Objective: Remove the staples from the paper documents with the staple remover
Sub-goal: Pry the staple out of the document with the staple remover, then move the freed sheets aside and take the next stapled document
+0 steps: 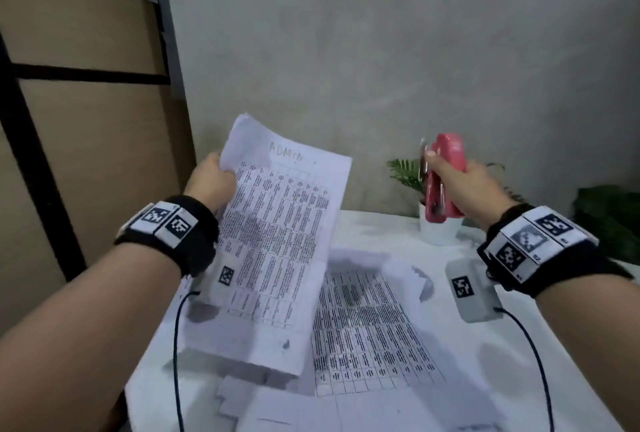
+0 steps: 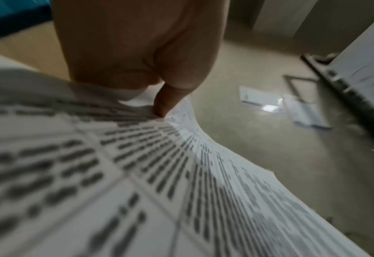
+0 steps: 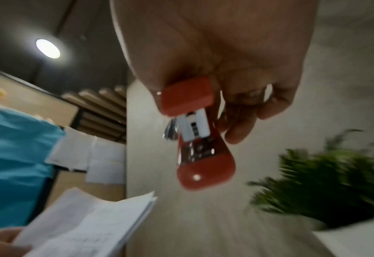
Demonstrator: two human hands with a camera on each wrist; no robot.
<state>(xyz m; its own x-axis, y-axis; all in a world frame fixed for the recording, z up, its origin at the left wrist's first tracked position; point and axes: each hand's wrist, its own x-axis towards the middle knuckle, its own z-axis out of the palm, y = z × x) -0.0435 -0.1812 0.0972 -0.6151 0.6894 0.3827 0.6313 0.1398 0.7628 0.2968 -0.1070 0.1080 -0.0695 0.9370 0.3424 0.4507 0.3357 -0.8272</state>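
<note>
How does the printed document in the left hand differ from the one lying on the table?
The lifted white printed document is raised off the table, pinched at its top corner by the left hand, and curves. The printed document on the table lies flat, untouched. Both carry dense printed tables.

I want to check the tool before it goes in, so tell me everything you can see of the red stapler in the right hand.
The stapler is a small red plastic body with a rounded end, bright metal parts inside and a thin metal tab at one end. It is held up in the air, roughly upright, clear of the table. The right hand grips it, thumb along its side. It touches nothing else and sits apart from the papers. The frames are too blurred to show finer detail.
</note>
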